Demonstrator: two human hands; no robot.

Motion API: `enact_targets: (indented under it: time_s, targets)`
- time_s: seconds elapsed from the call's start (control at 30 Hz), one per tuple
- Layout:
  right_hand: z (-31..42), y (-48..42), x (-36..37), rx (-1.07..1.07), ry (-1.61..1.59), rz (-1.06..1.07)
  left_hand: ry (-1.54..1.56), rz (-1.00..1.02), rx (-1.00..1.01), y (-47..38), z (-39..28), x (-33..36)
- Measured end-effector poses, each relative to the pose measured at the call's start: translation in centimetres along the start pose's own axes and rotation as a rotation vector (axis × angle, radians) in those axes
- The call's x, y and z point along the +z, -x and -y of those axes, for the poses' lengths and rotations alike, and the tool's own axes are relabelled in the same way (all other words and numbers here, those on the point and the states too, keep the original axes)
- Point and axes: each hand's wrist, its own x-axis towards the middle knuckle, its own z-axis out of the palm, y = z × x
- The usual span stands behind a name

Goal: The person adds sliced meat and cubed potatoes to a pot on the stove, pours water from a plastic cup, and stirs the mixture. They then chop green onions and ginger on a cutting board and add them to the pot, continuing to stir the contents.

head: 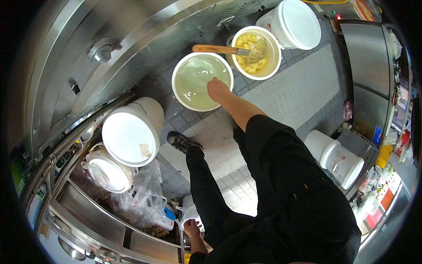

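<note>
My right hand hangs over the right part of a round white bucket filled with pale greenish, cloudy liquid. Its fingers point down and are hidden beneath the hand, so whether they touch the liquid or hold anything is unclear. Beside it stands a cream bucket with yellow chunks, perhaps peeled potato, in liquid. A wire-mesh skimmer rests in that bucket, its wooden handle reaching over the first bucket's rim. Low down by the shelf, my left hand hangs with loosely curled fingers, seemingly holding nothing.
White lidded buckets stand at left, at the upper right and on the right. Clear plastic bags crowd the lower-left shelf. A grey textured mat covers part of the tiled floor. A stainless-steel counter runs behind.
</note>
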Motion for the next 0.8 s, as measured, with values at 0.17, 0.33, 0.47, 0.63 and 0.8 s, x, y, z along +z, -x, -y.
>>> enact_targets:
  time_s: [0.17,0.33,0.47,0.63,0.8]
  targets:
    - [-0.1,-1.0,2.1,0.095,-0.058,-0.025,-0.023,0.059,-0.001,-1.5,1.3,-0.9]
    - [-0.2,-2.3,4.1,0.09,-0.093,-0.032,0.046,-0.015,-0.017,-1.2,1.6,-1.0]
    - [0.1,-2.8,5.2,0.123,-0.158,-0.062,-0.037,0.032,-0.017,-2.4,3.0,-2.0]
    - [-0.9,-4.3,7.7,-0.055,0.046,-0.043,-0.025,0.062,-0.032,-4.1,4.9,-2.8]
    - [-1.7,-2.8,7.0,-0.014,-0.209,-0.133,-0.008,0.041,-0.011,-3.9,5.0,-2.6]
